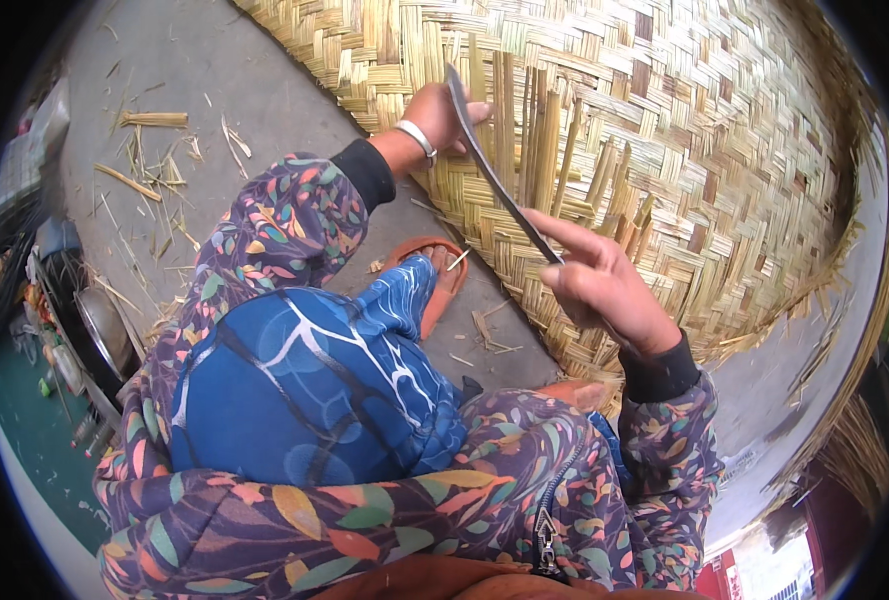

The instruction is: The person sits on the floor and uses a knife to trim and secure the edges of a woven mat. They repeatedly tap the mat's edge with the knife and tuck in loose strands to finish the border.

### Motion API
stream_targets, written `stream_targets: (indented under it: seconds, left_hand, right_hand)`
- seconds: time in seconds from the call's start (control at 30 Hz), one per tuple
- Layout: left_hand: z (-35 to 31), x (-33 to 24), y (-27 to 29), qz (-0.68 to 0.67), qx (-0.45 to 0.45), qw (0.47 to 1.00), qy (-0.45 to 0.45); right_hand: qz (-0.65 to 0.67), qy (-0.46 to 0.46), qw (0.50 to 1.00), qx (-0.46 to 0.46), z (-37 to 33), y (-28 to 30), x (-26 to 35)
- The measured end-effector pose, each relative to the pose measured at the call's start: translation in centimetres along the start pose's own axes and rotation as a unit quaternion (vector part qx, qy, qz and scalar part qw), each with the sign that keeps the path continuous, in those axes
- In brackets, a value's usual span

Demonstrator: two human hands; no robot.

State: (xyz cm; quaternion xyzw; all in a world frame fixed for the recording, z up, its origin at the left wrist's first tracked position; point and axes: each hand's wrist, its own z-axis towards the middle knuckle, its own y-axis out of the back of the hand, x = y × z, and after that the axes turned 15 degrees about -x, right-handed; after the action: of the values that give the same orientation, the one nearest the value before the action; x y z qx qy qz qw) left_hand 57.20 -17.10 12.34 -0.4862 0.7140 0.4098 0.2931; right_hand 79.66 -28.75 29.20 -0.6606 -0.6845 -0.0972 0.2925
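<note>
My right hand (pixel 605 280) grips a long, narrow, dark curved blade (pixel 495 180) near its lower end. The blade slants up and left, and its far tip lies over my left hand (pixel 437 122). That hand, with a pale bracelet on its wrist, rests at the left edge of the large woven mat (pixel 725 150). Its fingers curl by a flat plant strip (pixel 477 68), partly behind the blade; whether they pinch that strip is hidden. Several loose strip ends (pixel 540 130) stick out of the weave between my hands.
Cut strips and straw bits (pixel 150 170) litter the grey floor on the left. Farther left stand a round metal pan (pixel 105 325) and assorted clutter. My sandalled foot (pixel 440 275) is close to the mat's edge. A bundle of stalks (pixel 855 450) lies at the right.
</note>
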Motion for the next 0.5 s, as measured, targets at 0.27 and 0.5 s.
stream_targets:
  seconds: [0.27, 0.5]
  left_hand:
    - [-1.0, -0.5, 0.3, -0.117, 0.003, 0.992, 0.057]
    - [-0.6, -1.2, 0.4, -0.15, 0.015, 0.978, 0.141]
  right_hand:
    - [-0.218, 0.08, 0.966, -0.115, 3.6, 1.9, -0.4]
    - [-0.4, 0.136, 0.892, -0.158, 4.3, 0.6, -1.0]
